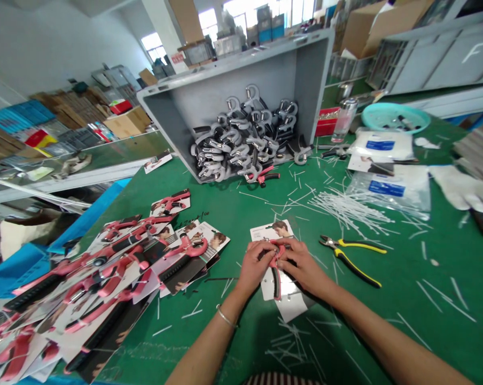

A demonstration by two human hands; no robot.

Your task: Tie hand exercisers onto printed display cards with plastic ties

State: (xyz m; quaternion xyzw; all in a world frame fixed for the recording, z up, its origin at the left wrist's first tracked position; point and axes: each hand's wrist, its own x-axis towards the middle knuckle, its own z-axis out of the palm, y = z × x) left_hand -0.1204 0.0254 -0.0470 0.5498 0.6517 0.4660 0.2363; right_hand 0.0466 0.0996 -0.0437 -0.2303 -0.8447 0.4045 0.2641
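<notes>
A pink tool with a black grip (pixel 276 283) lies on a printed white card (pixel 267 291) in front of me. My left hand (pixel 257 262) pinches the tool's upper part from the left, its fingers bent together. From the right, my right hand (pixel 300 262) presses its fingers round the same part. Both hands hide much of that upper part. Yellow-and-black pliers (pixel 353 256) lie open to the right of my right hand. Beyond them is a heap of white zip ties (pixel 349 211).
A grey bin (pixel 233 69) on its side holds many grey tools. Pink tools on cards (pixel 117 267) are piled at the left. Plastic bags (pixel 397 195), a glove (pixel 461 187), a bottle (pixel 344 120) and a turquoise bowl (pixel 372 115) stand or lie right. Loose ties litter the green table (pixel 225 347).
</notes>
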